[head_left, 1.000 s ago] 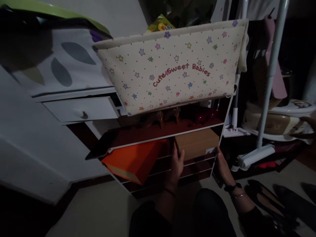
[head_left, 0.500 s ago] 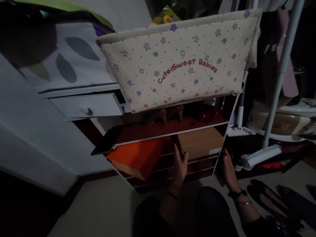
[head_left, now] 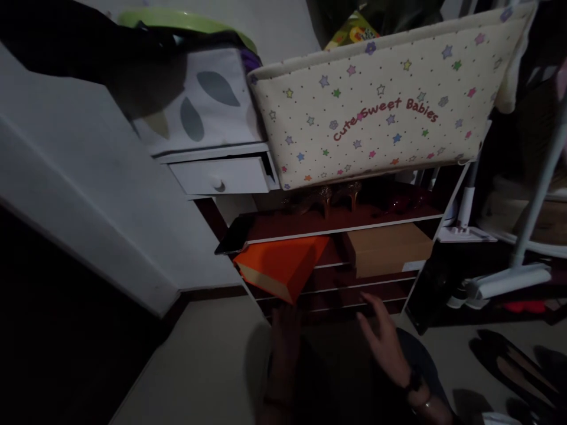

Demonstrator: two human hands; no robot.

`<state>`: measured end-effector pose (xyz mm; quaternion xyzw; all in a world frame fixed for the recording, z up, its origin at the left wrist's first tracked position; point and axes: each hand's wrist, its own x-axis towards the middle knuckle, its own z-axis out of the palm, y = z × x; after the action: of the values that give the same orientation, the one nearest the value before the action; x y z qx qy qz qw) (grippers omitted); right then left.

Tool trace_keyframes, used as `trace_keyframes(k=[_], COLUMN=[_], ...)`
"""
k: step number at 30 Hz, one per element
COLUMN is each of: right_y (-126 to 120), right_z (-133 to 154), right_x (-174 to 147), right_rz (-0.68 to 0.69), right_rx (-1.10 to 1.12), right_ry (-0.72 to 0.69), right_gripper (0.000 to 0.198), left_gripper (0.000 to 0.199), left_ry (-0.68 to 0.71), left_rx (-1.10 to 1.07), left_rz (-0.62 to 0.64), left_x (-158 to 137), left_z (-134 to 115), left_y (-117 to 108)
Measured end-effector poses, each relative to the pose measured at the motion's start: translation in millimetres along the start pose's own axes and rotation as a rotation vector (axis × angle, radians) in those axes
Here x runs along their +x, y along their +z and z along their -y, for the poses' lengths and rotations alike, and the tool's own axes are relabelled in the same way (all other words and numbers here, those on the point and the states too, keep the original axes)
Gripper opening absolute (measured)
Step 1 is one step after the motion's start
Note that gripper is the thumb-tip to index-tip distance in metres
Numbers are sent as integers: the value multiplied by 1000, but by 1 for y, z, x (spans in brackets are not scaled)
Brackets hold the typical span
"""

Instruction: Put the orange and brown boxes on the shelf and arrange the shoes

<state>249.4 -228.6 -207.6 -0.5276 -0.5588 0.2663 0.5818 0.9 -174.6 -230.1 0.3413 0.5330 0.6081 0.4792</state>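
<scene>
My left hand (head_left: 286, 332) is in shadow just under the front corner of an orange box (head_left: 283, 260); its fingers look stretched upward, and I cannot tell whether they touch the box. This box sits at a slant on the rack, jutting out past the shelf edge. My right hand (head_left: 386, 342) is open and empty, thumb and fingers apart, in front of the lower shelves. Above it, a brown cardboard box (head_left: 390, 251) rests on the same level as the orange one, toward the right side of the shoe rack (head_left: 345, 230).
High-heeled shoes (head_left: 325, 200) stand on the upper shelf under a star-patterned fabric basket (head_left: 381, 118). At left is a slightly open white drawer (head_left: 221, 175). A pale mop (head_left: 509, 282) leans at right, near black shoes (head_left: 514, 363) on the floor.
Both hands have moved away from the brown box. My left hand went left and down toward the orange box, my right hand inward in front of the rack. The view has shifted left.
</scene>
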Motion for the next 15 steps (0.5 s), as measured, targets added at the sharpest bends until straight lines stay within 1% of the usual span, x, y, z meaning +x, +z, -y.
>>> trace_keyframes(k=[2,4,6,8,10,11,13,15], right_y=[29,58,86,109,123,127,129,125], right_z=[25,49,71,91,105,110,115,115], right_x=[13,25,36,44,48,48,47,43], right_rz=[137,261,334,381,421,437,444,420], right_rx=[-64,-134,-218,-317,-425,-482,-581,-664], right_ry=[-187,-362,-521,-651,-723,-731,-718,-704], right_gripper=[46,55,59,59,59,60,63,69], left_gripper=[37,43,49,59,66,68,62,50], left_ry=[46,77,89,93,87,83,72,59], left_rx=[22,34,30,24,-1,-20,-58,-78], left_rz=[-4,4,18,34,61,79,119,154], left_x=[9,13,11,4,-7,-13,-28,-44], left_z=[-24,-42,-50,-50,-46,-43,-38,-32], left_y=[-9,-10,-6,2,10,14,23,30])
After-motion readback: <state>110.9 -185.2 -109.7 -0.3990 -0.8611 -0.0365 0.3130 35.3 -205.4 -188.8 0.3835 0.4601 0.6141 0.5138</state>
